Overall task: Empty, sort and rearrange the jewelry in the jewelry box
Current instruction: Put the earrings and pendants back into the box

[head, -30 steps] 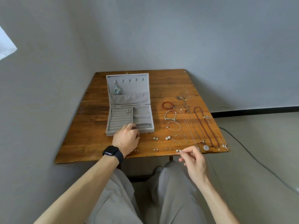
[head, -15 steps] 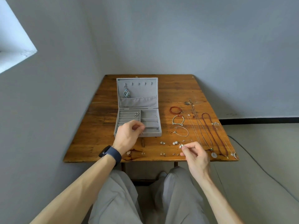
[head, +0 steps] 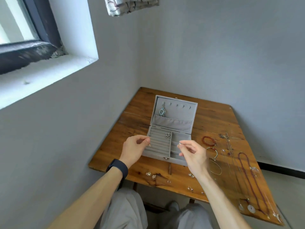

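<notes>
Window recess: upper left of frame, dark frame, pale sill.

Tabletop: worn wood, centre right, set into the room corner.

Jewelry box: grey, open, at centre of frame. The lid stands back, with a blue-silver pendant hanging from its leftmost hook. A pair of earrings sits in the ring rolls of the tray's left half.

Left hand: at the box's left wall, fingers curled in toward the thumb. Whether they hold anything cannot be told. A dark watch is on the wrist.

Right hand: raised over the tray's right-hand compartments. Thumb and forefinger pinch a small silver piece, probably an earring; the other fingers are loosely spread.

Necklaces: laid lengthwise along the right of the tabletop.

Red bracelet: just right of the box.

Loose earrings: scattered near the front edge, below the box.
</notes>
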The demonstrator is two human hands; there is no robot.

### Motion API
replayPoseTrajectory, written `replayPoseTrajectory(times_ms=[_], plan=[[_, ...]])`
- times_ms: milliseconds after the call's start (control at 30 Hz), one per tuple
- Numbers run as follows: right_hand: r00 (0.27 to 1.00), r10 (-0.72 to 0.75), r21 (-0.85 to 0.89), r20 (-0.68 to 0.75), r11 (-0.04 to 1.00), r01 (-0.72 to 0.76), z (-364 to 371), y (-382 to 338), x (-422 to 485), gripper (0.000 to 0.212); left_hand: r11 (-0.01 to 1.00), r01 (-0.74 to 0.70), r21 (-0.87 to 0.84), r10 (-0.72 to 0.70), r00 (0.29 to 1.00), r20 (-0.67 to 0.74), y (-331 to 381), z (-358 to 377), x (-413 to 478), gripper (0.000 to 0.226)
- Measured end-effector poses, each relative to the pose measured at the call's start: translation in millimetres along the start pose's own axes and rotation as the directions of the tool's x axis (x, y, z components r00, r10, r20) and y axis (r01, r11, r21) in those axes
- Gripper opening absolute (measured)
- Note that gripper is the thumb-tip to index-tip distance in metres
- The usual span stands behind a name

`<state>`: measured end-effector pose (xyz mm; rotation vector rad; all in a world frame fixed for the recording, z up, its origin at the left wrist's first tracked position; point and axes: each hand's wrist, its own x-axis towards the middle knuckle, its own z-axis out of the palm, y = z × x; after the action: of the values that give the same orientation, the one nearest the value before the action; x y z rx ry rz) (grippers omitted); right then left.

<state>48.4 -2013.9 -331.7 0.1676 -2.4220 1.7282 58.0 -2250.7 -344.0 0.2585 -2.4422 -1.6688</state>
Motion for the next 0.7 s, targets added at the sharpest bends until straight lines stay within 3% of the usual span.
replayPoseTrajectory(times_ms=[133, 333, 700], plan=[[0.98, -0.12, -0.167, 0.16, 0.975, 0.146, 18, 0, 21, 0.013, 0.993, 0.059, -0.1, -0.064, 0.997, -0.04, -24, -11, 10, 0.015], [0.903, -0.218, -0.417, 0.369, 0.83, 0.371, 43, 3, 46, 0.016, 0.977, 0.101, -0.186, -0.115, 0.991, -0.065, -56, -16, 10, 0.015], [0.872, 0.036, -0.516, 0.489, 0.818, 0.256, 87, 2, 97, 0.007, 0.962, 0.089, -0.257, -0.103, 0.994, -0.042, -64, -13, 11, 0.018]])
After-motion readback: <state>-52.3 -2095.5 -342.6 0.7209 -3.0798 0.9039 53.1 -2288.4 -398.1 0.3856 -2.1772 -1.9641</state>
